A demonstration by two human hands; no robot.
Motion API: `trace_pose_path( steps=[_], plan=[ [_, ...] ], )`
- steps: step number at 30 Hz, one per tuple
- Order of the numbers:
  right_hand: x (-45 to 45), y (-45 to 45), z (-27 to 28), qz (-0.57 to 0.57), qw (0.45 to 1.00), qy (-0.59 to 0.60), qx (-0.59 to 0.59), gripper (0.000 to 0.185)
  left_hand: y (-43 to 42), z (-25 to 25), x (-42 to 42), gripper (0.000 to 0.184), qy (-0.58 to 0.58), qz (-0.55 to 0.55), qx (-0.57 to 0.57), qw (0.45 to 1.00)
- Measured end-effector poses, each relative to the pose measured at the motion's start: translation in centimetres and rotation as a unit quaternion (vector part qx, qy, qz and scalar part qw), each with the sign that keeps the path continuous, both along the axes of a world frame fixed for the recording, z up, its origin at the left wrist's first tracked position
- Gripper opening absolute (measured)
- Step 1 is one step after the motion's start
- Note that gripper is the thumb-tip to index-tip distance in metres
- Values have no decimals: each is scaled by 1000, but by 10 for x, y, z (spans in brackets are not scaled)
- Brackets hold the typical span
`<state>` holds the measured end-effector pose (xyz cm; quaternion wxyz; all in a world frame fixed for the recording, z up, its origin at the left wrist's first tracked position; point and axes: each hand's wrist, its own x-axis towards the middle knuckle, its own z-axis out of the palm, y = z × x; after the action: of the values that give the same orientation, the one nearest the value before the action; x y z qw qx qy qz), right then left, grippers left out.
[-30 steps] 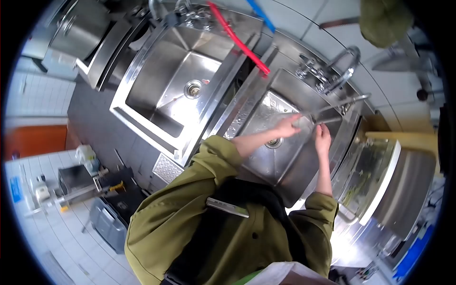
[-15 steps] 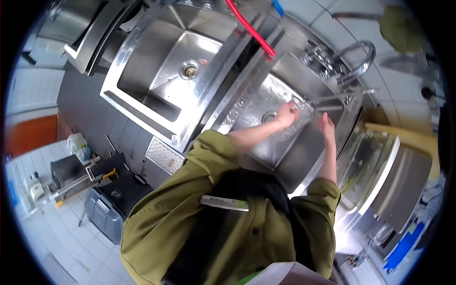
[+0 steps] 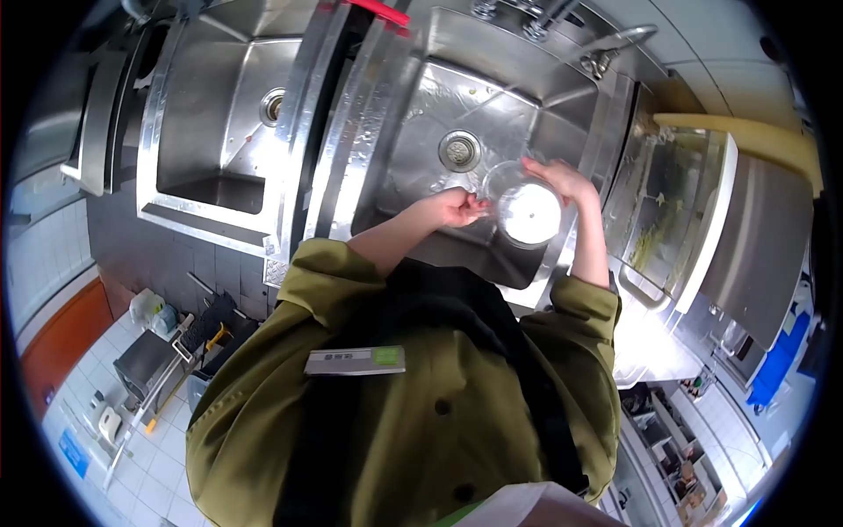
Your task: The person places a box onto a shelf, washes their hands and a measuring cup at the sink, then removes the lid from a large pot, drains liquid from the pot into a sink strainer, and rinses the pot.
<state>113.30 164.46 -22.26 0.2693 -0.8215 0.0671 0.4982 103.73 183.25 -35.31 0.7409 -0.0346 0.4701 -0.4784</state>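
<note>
person in olive jacket (image 3: 228, 422), dark straps, name tag (image 3: 356, 360) on chest, standing at near edge of the sink (image 3: 457, 101), which is steel. left hand (image 3: 459, 208) over near part of sink, fingers curled in, pinching side of clear container (image 3: 529, 211); exact grip point blurred. right hand (image 3: 562, 180) over right part of sink, fingers stretched along container's far right side, touching; can't tell if it pinches. clear container sits between both hands, over near right part of sink, round, bright glare on it. drain (image 3: 459, 151) in sink floor, just beyond left hand. left of sink: second sink (image 3: 211, 224), also steel, own drain (image 3: 274, 107), small bits around it. right of sink: clear-sided bin (image 3: 672, 211) with white edge, green stuff inside; steel box (image 3: 760, 246) further right. far edge of sink: faucet (image 3: 619, 39). far left corner of sink: red hose (image 3: 379, 10). well left of sink, past second sink: orange panel (image 3: 66, 334), low down.
</note>
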Motion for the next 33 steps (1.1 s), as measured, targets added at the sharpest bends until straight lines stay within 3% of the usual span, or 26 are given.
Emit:
trace_pose_path(
  steps=[1,4,5,6,8,11,12,13,14,15,16,18,21,22,23,24,26,27,28,30,31,33],
  plan=[
    [1,6,0,4,998,9,-66,58,2,-2,-4,10,1,0,-19,1000],
    [-4,23,23,-1,999,-5,-40,58,12,2,-5,16,1,9,-70,998],
    [-6,16,-1,6,997,-45,-69,59,12,5,-3,22,-32,1,62,998],
    [-13,8,-25,7,993,-117,-35,59,19,25,4,22,-109,-21,124,986],
    [-21,1,-59,10,965,-260,36,60,26,37,16,26,-108,23,202,973],
    [-31,26,-60,-108,964,-241,26,65,28,32,33,33,-257,-7,351,901],
    [-31,32,-65,-145,965,-218,12,67,23,31,33,38,-318,-26,448,835],
    [-31,48,-61,-268,955,-107,66,74,16,31,33,44,-372,-43,537,756],
    [-35,54,-52,-362,922,-44,129,68,14,30,33,51,-418,-61,619,663],
    [-36,56,-66,-402,898,-34,175,58,22,31,33,66,-445,-70,587,673],
    [-37,57,-86,-439,871,-25,221,48,29,32,30,63,-457,-79,579,671],
    [-34,64,-114,-420,876,-59,229,36,42,30,26,57,-481,-95,564,664],
    [-31,81,-152,-428,874,-91,211,24,58,-11,16,50,-486,-320,760,291],
    [-30,87,-173,-434,873,-99,200,21,67,7,15,47,-498,-271,729,384],
    [-27,77,-234,-323,923,-146,151,20,79,43,11,44,-504,-216,690,472],
    [-27,86,-222,-347,910,-162,162,20,91,69,3,40,-505,-156,644,552],
    [-35,109,-185,-391,882,-187,186,20,120,105,-23,34,-535,-42,619,574],
    [-34,103,-218,-339,903,-199,171,24,140,121,-41,29,-534,-38,682,498],
    [-34,104,-218,-373,886,-199,190,25,161,139,-63,27,-508,-1,712,485],
    [-36,116,-211,-434,849,-194,230,28,206,159,-123,22,-372,-40,851,369],
    [-35,119,-206,-458,841,-177,227,30,227,155,-152,19,-321,95,880,336],
    [-35,124,-196,-479,840,-141,211,33,276,138,-228,21,-173,188,925,281]
  ],
)
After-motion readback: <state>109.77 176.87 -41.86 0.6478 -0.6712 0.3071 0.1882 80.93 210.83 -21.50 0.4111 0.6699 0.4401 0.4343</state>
